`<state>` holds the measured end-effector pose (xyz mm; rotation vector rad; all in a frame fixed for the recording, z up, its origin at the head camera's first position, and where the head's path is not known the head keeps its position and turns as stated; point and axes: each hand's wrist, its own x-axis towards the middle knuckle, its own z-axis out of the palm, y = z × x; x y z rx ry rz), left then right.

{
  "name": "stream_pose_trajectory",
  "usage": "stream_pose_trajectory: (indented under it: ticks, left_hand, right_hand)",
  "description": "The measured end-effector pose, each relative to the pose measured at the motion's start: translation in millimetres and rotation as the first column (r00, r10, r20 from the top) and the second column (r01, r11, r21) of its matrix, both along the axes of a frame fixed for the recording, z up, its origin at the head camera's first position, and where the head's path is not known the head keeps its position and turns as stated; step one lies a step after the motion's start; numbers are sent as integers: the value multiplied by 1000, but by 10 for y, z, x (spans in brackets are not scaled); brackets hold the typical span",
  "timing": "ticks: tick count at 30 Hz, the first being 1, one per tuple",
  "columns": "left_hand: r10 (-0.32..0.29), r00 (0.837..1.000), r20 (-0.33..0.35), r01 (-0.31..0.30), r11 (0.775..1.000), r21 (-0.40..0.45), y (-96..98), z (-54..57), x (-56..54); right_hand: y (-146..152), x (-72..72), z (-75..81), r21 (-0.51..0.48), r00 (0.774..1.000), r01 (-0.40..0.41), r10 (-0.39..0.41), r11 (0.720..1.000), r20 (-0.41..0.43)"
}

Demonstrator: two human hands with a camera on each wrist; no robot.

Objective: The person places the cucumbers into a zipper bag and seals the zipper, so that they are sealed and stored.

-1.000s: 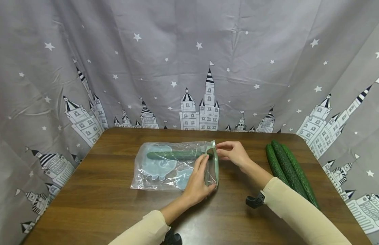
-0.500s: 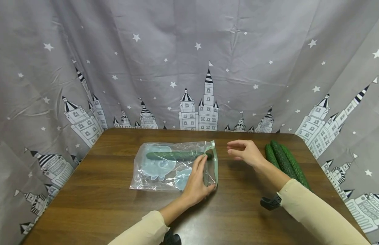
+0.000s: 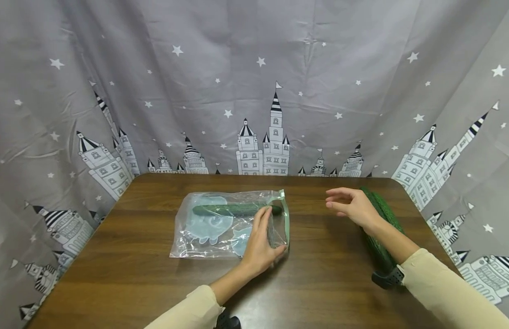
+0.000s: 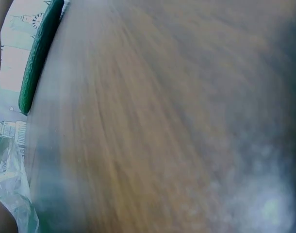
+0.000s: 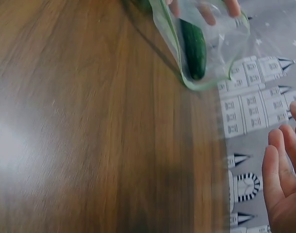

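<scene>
My left hand (image 3: 259, 249) grips the clear bag (image 3: 242, 222), slightly covering the bagged cucumber (image 3: 225, 210), while my right hand (image 3: 354, 209), fingers loosely parted, partly hides loose cucumbers (image 3: 386, 211) toward its four o'clock.

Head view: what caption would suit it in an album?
Left hand holding a clear bag with a cucumber inside; right hand apart from it.

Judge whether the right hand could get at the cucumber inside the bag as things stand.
Probably yes: the right hand looks empty, the mouth of the bag gapes toward it, and the cucumber ends near that opening. The left hand, at the rim, may crowd it slightly.
</scene>
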<state>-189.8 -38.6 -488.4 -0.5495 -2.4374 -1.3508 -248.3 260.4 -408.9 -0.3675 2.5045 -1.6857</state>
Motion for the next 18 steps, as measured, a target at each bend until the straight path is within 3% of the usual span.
stream_pose_trajectory:
  ticks: [18]
  left_hand:
    - [-4, 999, -32, 4, 1000, -1, -45, 100, -22]
  right_hand:
    - [694, 471, -40, 125, 994, 104, -98, 987, -55]
